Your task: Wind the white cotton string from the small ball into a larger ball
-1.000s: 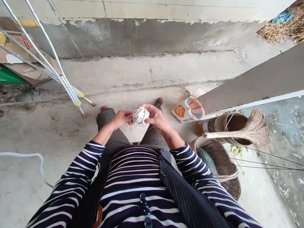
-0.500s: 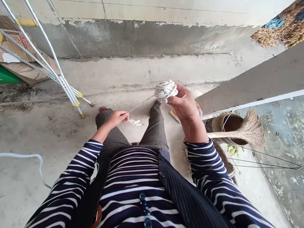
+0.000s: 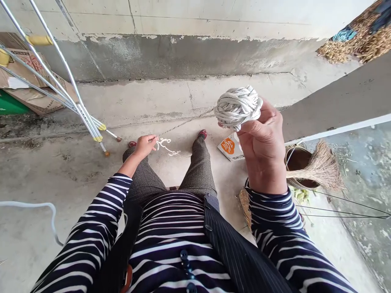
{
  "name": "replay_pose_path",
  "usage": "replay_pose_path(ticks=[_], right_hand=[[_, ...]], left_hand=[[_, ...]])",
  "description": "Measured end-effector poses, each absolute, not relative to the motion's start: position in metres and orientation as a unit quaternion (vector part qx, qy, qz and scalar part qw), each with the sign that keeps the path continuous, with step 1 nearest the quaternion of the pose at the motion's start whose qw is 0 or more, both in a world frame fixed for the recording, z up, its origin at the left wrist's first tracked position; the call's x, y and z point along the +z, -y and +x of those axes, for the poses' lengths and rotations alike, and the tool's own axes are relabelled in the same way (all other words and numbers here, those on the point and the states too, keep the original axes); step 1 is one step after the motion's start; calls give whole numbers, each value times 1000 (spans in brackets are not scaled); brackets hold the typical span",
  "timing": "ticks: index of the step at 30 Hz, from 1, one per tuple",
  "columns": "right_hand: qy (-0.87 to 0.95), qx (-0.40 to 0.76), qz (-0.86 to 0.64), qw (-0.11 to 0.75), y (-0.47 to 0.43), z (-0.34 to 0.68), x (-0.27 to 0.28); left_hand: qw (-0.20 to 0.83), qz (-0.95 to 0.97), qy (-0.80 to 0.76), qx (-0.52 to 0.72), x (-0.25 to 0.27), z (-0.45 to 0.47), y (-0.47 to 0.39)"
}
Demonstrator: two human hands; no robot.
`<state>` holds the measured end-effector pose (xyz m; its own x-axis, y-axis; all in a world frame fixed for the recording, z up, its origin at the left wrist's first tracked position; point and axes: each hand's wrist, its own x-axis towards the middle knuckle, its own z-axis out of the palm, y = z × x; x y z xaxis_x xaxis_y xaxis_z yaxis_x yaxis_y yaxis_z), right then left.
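Observation:
A ball of white cord (image 3: 237, 106) with dark flecks is held up in my right hand (image 3: 263, 134), the thumb and fingers closed around its right side. From the ball a thin twisted strand (image 3: 183, 123) runs down to the left. My left hand (image 3: 144, 146) pinches that strand between thumb and fingertips, over my left knee. A loose, frayed white end (image 3: 166, 145) dangles from the left fingertips, above the floor between my legs.
Metal crutches (image 3: 77, 101) lean at the left before cardboard boxes (image 3: 33, 67). At the right stand a straw broom (image 3: 325, 169) and a round bucket (image 3: 295, 156). A printed card (image 3: 229, 145) lies by my right foot. A pale hose (image 3: 50, 207) crosses the left floor.
My right hand has moved right and nearer the camera with the ball. My left hand has shifted slightly left and up, and the strand between them is longer.

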<state>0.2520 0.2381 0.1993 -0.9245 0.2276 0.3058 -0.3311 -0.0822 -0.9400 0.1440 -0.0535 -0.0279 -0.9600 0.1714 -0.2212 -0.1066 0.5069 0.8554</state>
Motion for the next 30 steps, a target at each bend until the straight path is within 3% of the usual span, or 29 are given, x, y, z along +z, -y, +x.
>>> replay_pose_path(ticks=[6, 9, 16, 20, 25, 30], right_hand=[[651, 728, 67, 202, -238, 254, 213], [650, 723, 65, 226, -241, 253, 218], [622, 710, 23, 331, -255, 252, 223], [629, 729, 32, 266, -237, 250, 220], [642, 737, 59, 203, -210, 245, 231], [653, 725, 74, 207, -206, 246, 250]], left_hand=[[139, 12, -813, 566, -46, 137, 43], [156, 30, -835, 527, -45, 135, 46], [87, -36, -869, 486, -31, 127, 79], [119, -1, -843, 525, -28, 133, 67], [288, 138, -796, 515, -47, 158, 0], [266, 148, -831, 465, -68, 172, -52]])
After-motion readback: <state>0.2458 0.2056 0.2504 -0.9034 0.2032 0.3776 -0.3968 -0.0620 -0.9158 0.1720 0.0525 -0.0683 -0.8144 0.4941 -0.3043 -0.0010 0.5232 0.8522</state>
